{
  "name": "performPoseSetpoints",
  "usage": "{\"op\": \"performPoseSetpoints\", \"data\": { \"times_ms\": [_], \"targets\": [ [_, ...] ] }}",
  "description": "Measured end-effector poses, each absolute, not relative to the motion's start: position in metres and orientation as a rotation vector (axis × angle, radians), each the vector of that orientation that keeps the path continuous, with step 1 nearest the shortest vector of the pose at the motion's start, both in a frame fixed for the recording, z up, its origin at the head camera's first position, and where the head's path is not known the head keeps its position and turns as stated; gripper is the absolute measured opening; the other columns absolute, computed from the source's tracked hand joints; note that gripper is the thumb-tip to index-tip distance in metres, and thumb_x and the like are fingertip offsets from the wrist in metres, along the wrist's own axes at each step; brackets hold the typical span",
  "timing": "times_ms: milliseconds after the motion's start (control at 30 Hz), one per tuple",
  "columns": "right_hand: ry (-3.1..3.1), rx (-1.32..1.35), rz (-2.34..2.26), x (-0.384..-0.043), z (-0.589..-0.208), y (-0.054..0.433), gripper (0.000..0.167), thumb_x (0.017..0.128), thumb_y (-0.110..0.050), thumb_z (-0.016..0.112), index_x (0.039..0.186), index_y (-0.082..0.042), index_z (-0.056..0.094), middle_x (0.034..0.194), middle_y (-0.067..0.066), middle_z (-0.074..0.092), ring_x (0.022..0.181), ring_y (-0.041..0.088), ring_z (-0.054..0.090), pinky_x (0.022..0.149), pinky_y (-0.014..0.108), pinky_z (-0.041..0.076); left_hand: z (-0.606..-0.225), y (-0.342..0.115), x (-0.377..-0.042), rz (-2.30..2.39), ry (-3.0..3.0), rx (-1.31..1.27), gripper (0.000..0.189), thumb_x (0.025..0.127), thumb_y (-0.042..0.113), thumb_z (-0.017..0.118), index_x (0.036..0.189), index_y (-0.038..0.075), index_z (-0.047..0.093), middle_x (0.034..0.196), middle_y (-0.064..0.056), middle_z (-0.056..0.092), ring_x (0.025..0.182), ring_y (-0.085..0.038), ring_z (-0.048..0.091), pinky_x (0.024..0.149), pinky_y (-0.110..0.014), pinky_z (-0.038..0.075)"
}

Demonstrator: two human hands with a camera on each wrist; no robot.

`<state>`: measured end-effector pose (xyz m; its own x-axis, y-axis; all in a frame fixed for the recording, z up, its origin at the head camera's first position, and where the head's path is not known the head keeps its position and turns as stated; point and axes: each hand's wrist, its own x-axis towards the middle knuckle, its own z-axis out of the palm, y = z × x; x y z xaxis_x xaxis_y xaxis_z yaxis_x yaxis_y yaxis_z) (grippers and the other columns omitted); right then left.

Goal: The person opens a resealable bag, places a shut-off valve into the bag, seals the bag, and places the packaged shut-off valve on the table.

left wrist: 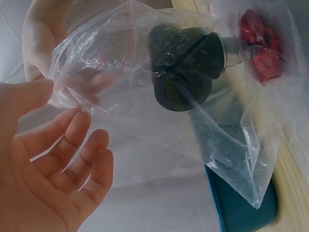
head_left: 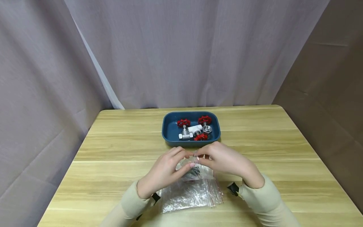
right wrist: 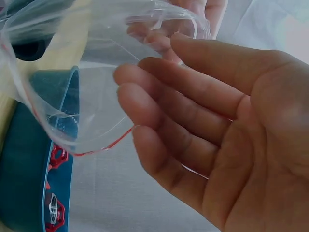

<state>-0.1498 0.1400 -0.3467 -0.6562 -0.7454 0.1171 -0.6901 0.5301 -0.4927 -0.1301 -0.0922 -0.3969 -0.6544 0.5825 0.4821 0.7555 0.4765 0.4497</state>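
Note:
A clear zip-lock bag (left wrist: 111, 53) with a red line along its mouth hangs between my two hands, just in front of the blue tray. Inside it lies a valve with a dark body (left wrist: 186, 63), a silver neck and a red handwheel (left wrist: 265, 46). My left hand (head_left: 167, 168) pinches the bag's edge between thumb and index finger, its other fingers loosely bent. Opposite it, my right hand (head_left: 224, 159) pinches the rim with thumb and fingertips. The mouth gapes into a wide loop in the right wrist view.
The blue tray (head_left: 167, 134) holds several valves with red handwheels (head_left: 204, 119) and a white pipe fitting (head_left: 195, 128). More flat clear bags (head_left: 187, 197) lie stacked on the wooden table (head_left: 113, 151) under my hands. Grey curtains (head_left: 175, 53) stand behind the table.

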Motion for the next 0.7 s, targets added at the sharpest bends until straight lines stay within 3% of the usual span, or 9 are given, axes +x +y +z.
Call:
{"op": "performPoseSetpoints", "data": {
  "times_ms": [467,700],
  "targets": [
    [2.667,-1.258,-0.835,-0.147,-0.352,0.144,0.022,0.098,-0.014,0.066,0.119,-0.009,0.072,0.114,0.0,0.072,0.098,0.01,0.068,0.082,0.035,0.057,-0.399,-0.088,-0.15,-1.121,-2.576,-1.081,0.027,0.108,0.029,0.049,0.121,0.012,0.066,0.113,0.003,0.065,0.094,-0.008,0.059,0.079,-0.029,0.054],
    [2.66,-1.261,-0.854,-0.145,-0.356,0.142,0.02,0.098,-0.014,0.066,0.116,-0.011,0.073,0.112,-0.002,0.072,0.098,0.009,0.068,0.083,0.032,0.057,-0.402,-0.088,-0.154,-1.223,-2.563,-1.117,0.018,0.105,0.022,0.055,0.111,0.014,0.07,0.104,0.006,0.065,0.09,-0.006,0.06,0.078,-0.027,0.055]
  ]
}}
